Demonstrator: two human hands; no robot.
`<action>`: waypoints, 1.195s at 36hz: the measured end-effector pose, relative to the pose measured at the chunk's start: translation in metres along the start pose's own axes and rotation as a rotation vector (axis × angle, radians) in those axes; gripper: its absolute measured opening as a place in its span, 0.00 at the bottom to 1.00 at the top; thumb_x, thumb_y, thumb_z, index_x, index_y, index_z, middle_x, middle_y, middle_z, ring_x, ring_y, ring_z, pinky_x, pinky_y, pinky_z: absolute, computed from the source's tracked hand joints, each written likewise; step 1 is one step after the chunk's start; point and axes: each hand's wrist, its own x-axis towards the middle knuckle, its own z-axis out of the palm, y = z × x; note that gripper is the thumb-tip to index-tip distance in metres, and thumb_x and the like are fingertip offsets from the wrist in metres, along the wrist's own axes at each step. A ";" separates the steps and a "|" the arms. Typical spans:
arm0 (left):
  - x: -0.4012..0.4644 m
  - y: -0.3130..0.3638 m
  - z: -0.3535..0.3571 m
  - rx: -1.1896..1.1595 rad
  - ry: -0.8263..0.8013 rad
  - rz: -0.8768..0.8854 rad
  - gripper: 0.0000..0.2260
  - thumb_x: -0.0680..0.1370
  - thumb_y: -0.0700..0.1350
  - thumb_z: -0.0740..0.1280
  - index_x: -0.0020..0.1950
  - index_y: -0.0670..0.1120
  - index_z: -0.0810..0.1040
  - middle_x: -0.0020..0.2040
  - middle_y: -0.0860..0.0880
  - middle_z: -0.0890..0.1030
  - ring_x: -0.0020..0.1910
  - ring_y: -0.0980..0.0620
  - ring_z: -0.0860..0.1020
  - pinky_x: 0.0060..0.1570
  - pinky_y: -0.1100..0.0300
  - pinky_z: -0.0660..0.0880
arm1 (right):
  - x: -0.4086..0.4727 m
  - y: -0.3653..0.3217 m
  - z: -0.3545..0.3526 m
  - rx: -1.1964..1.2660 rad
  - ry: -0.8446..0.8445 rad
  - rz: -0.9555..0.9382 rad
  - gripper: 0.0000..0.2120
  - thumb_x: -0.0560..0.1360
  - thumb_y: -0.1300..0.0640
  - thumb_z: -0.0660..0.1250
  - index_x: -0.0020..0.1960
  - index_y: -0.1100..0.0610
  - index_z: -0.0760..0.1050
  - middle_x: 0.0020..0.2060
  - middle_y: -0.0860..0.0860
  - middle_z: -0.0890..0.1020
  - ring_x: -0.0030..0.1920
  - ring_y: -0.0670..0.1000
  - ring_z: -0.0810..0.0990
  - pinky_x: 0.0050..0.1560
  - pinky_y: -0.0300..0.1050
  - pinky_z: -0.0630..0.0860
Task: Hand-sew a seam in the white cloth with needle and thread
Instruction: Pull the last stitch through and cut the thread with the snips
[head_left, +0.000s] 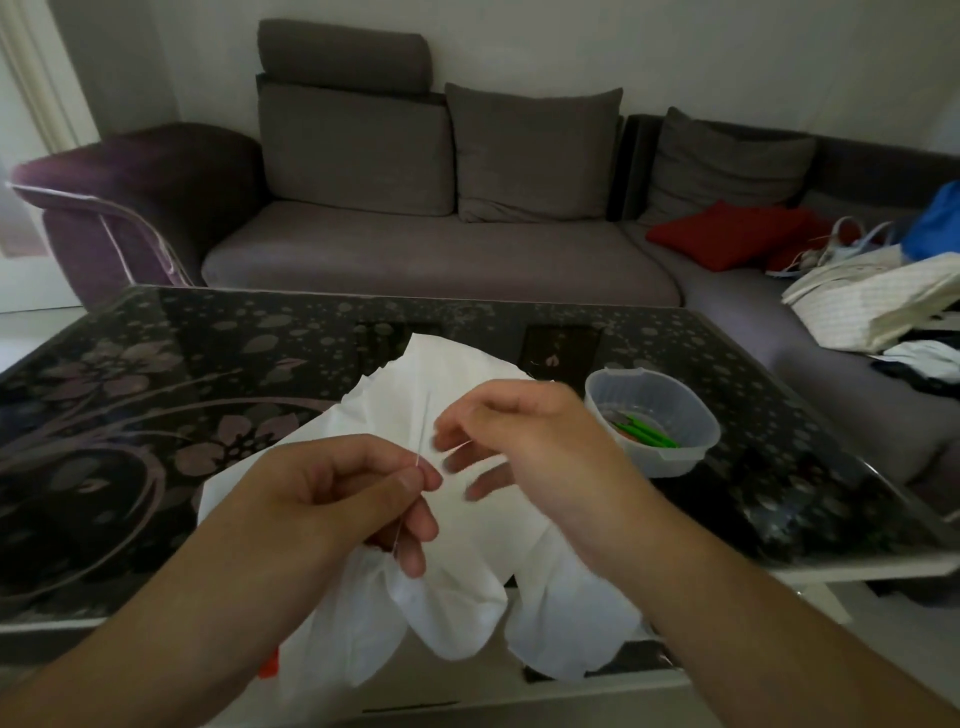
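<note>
Needle (423, 423): we hold it in the left hand (332, 493), pinched at its lower end between thumb and forefinger, long axis near upright, the far end rising clear above the fingertips (428, 475).

Thread (460, 446): a short pale end that we pinch in the right hand (524, 436), thumb and forefinger closed on it, the other fingers loosely spread. It lies just right of the needle's shaft, apart from it; this hand is the nearer one to the needle's top. Whether the eye is up there we cannot tell. We judge the threading not yet done.

Cloth (467, 519): white, crumpled under both hands, on the table (156, 389) and hanging over its near edge.

Tub (654, 415): clear plastic, right of the right fingers, well apart; green-handled tools inside, kind unclear.
</note>
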 end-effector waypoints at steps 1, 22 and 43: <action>0.000 0.001 0.000 0.001 0.017 0.001 0.12 0.81 0.40 0.67 0.44 0.50 0.88 0.40 0.42 0.87 0.36 0.44 0.85 0.43 0.58 0.78 | 0.007 0.003 -0.010 -0.083 0.077 -0.004 0.09 0.82 0.58 0.66 0.49 0.50 0.84 0.43 0.48 0.87 0.44 0.47 0.86 0.46 0.49 0.86; 0.035 0.003 0.020 0.012 0.073 -0.012 0.13 0.81 0.34 0.67 0.49 0.49 0.88 0.43 0.46 0.88 0.39 0.47 0.87 0.50 0.52 0.78 | 0.125 0.118 -0.163 -0.952 0.364 0.524 0.29 0.76 0.61 0.73 0.75 0.58 0.68 0.62 0.60 0.77 0.59 0.59 0.77 0.62 0.56 0.77; 0.031 0.003 0.011 -0.019 0.104 -0.014 0.09 0.83 0.39 0.66 0.51 0.45 0.86 0.43 0.49 0.89 0.43 0.50 0.88 0.48 0.56 0.84 | 0.096 0.069 -0.156 -0.636 0.485 0.153 0.07 0.80 0.64 0.65 0.44 0.63 0.78 0.39 0.61 0.78 0.36 0.56 0.74 0.35 0.46 0.66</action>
